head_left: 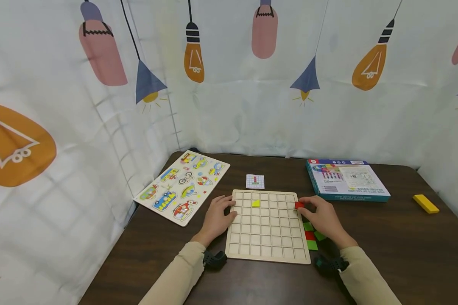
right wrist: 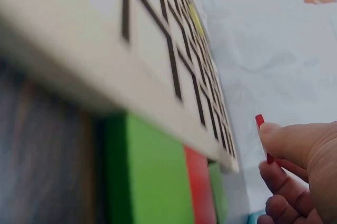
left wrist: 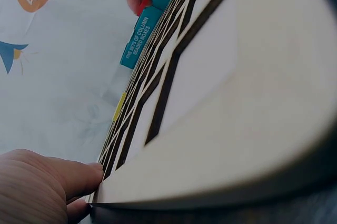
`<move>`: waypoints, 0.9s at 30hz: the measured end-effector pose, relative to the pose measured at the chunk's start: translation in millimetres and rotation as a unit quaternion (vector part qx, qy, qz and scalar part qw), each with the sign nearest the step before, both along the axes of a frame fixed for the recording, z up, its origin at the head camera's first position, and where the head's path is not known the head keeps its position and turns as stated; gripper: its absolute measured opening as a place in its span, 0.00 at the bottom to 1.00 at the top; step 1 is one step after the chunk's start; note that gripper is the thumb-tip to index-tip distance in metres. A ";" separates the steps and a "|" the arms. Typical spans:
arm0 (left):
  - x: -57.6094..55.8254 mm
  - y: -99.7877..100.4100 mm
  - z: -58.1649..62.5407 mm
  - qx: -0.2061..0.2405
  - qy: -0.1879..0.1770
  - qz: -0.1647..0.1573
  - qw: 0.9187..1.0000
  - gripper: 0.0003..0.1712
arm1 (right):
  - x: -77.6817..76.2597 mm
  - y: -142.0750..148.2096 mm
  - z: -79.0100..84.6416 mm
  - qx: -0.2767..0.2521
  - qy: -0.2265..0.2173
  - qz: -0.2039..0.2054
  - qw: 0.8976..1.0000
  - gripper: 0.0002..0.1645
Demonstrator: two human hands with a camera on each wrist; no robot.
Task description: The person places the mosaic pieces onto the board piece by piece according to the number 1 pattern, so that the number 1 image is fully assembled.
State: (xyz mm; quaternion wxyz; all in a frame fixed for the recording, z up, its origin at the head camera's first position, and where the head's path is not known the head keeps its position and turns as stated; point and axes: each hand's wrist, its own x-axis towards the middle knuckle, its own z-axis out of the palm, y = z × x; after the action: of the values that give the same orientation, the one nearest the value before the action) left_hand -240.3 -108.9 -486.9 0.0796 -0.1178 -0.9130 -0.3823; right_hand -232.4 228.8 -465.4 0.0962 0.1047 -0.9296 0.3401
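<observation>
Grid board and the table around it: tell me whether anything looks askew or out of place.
One green tile sits askew, angled away from the line of tiles along the right edge of the grid board. A yellow block lies apart at the far right. No visible damage.

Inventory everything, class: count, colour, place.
Printed curtain: 1, white, background
Table: 1, brown, beneath
Square wooden grid: 1, tan, centre
Small tile: 1, yellow, on grid
Square tiles: 3 green, 1 red visible, beside grid
Held tile: 1, red, near grid
Picture board: 1, white, left
Gridded card: 1, white, back
Flat box: 1, teal, white, back right
Oblong block: 1, yellow, right
Left hand: 1, grid's left
Right hand: 1, holding red tile
Sleeves: 2, cream, forearms
Bands: 2, black, wrists
</observation>
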 end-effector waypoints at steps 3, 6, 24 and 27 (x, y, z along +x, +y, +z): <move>-0.3 -0.1 0.2 0.000 0.002 -0.001 1.000 0.20 | -4.1 -6.4 3.5 -0.002 -0.007 0.009 1.000 0.18; -0.8 -0.2 0.7 0.000 0.005 -0.003 1.000 0.20 | -7.3 -12.3 5.7 -0.005 -0.012 0.016 1.000 0.17; -1.1 -0.7 1.6 0.004 0.000 -0.005 1.000 0.19 | -18.6 -48.4 2.7 -0.017 -0.045 0.038 0.998 0.16; -1.2 -0.9 0.6 0.005 0.000 -0.007 1.000 0.19 | -20.6 -55.0 3.3 -0.020 -0.046 0.047 0.998 0.15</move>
State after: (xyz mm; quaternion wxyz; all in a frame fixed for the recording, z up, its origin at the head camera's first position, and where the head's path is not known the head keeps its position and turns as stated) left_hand -241.5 -109.8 -486.3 0.0771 -0.1236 -0.9104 -0.3874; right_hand -252.9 173.8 -462.1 0.0396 0.1304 -0.9201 0.3673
